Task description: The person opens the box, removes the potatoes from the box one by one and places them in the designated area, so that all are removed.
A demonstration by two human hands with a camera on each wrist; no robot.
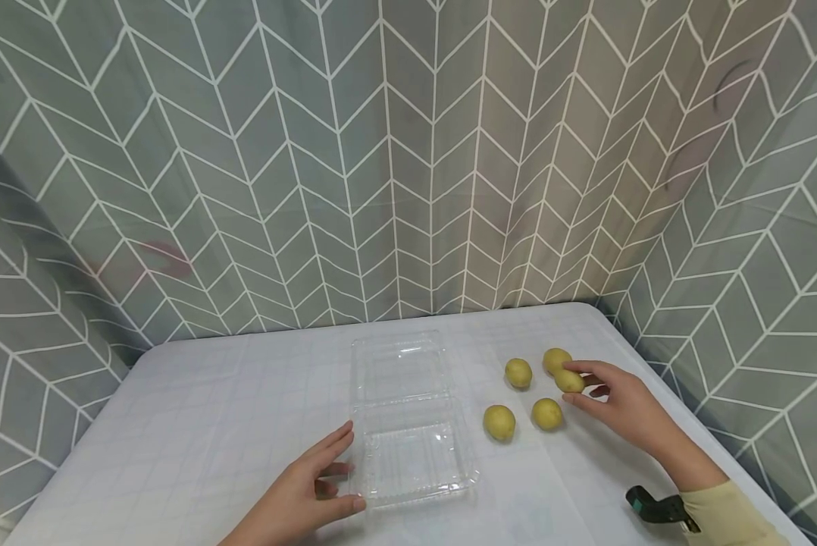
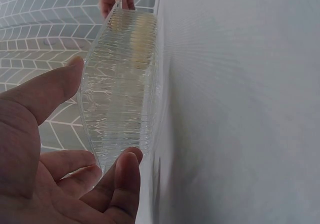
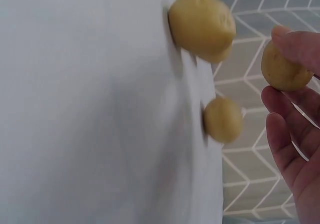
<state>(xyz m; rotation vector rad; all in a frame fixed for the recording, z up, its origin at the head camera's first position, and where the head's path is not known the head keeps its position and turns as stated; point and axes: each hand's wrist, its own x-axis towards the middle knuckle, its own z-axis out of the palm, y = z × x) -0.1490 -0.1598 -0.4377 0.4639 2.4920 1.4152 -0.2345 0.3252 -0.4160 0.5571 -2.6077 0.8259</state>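
Observation:
My right hand pinches a small yellow potato between thumb and fingers. In the right wrist view that potato is up off the table. Several more potatoes lie on the cloth close to this hand, one of them partly hidden behind the held one. My left hand is at the left side of a clear plastic clamshell box, its fingers spread and relaxed. In the left wrist view the thumb and fingertips are right at the rim and ribbed wall of the box.
The box's lid is folded back, lying away from me. A white cloth covers the table. Patterned grey curtains hang behind and at both sides. A black strap device is worn at the right wrist.

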